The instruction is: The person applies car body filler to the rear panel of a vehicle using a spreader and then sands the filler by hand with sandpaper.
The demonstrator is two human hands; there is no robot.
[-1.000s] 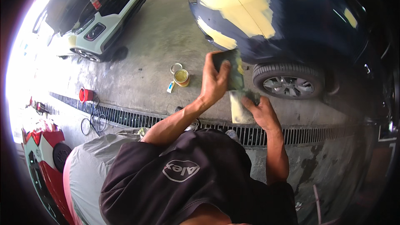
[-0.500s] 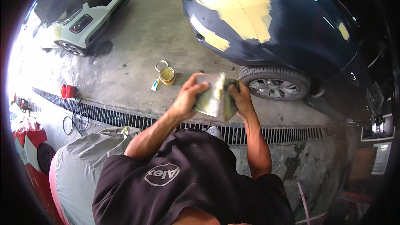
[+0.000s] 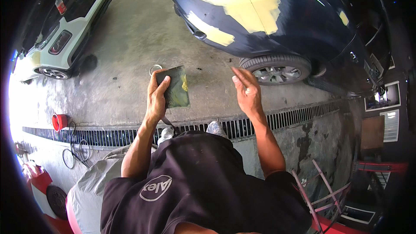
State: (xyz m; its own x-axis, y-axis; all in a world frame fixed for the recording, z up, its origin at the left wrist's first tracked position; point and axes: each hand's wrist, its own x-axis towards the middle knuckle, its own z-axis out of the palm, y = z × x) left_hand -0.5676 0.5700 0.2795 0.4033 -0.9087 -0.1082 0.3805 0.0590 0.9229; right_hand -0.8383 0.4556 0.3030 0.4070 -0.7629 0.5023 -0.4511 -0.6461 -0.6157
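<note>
My left hand [image 3: 156, 93] is closed on a dark flat putty plate [image 3: 177, 95], its thumb lying across the top face. Yellow-green smears cover the plate, and a thicker dab of yellow putty [image 3: 184, 83] sits near its right edge. Whether a second sheet lies under it is hidden. Apart from the plate, to the right, my right hand [image 3: 248, 93] is raised with its fingers stretched out close together and the thumb alongside. Nothing plainly shows in it; a small pale spot marks the hand near the base of the thumb.
A dark blue car [image 3: 299, 21] with yellow filler patches [image 3: 255, 11] stands ahead right, its wheel [image 3: 277, 71] beyond my right hand. A white car [image 3: 65, 45] stands far left. A round lid [image 3: 155, 68] lies on the floor. A drain grate [image 3: 242, 128], red bucket [image 3: 60, 122] and covered object [image 3: 93, 186] are nearer.
My hands have moved apart. The silvery sheet is no longer seen; the dark plate, formerly by my right hand, is now in my left. The view has shifted, and my left hand hides the can.
</note>
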